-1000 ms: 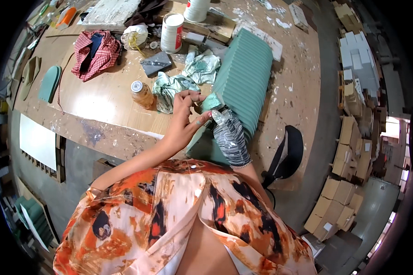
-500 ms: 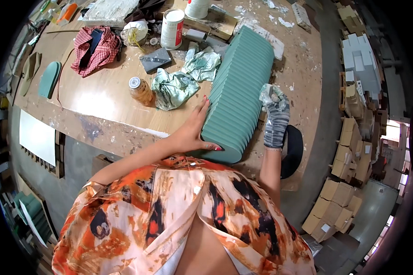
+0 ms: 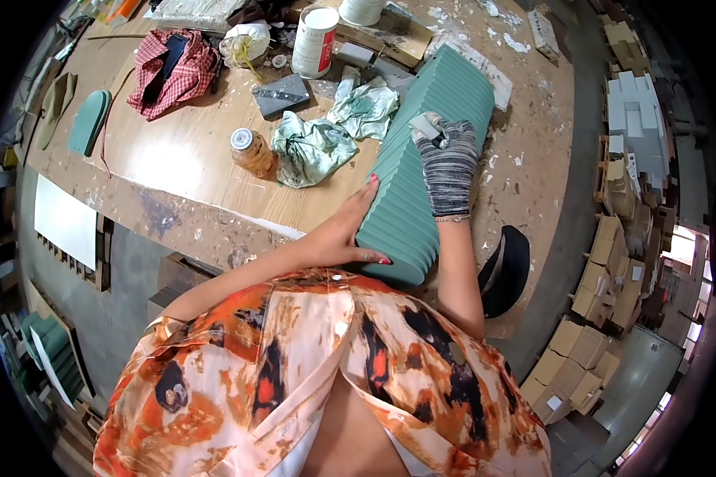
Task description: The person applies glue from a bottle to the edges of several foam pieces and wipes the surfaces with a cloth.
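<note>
A long green block with a ribbed, curved surface (image 3: pixel 410 187) lies lengthwise away from me on the workbench. My left hand (image 3: pixel 350 230) rests against its near left side, bare, with thumb and fingers spread apart and touching it. My right hand (image 3: pixel 451 163), in a grey striped knit glove, is over the block's upper right part. Its fingers are closed around a small pale piece (image 3: pixel 426 126), perhaps a folded rag. Left of the block lie a crumpled, green-stained cloth (image 3: pixel 314 149) and another stained rag (image 3: pixel 363 107).
Near the cloths stand a lidded glass jar (image 3: pixel 252 153), a grey block (image 3: pixel 282 97) and a white can (image 3: pixel 315 44). A red checked cloth (image 3: pixel 171 71) and green rounded piece (image 3: pixel 90 122) lie left. A black curved object (image 3: pixel 507 272) sits right. Cardboard boxes (image 3: pixel 569 358) stand beyond the bench.
My right hand has moved left and away from me, from beside the block's right edge to over its ribs. My left hand stays against the block. The whole view has shifted slightly.
</note>
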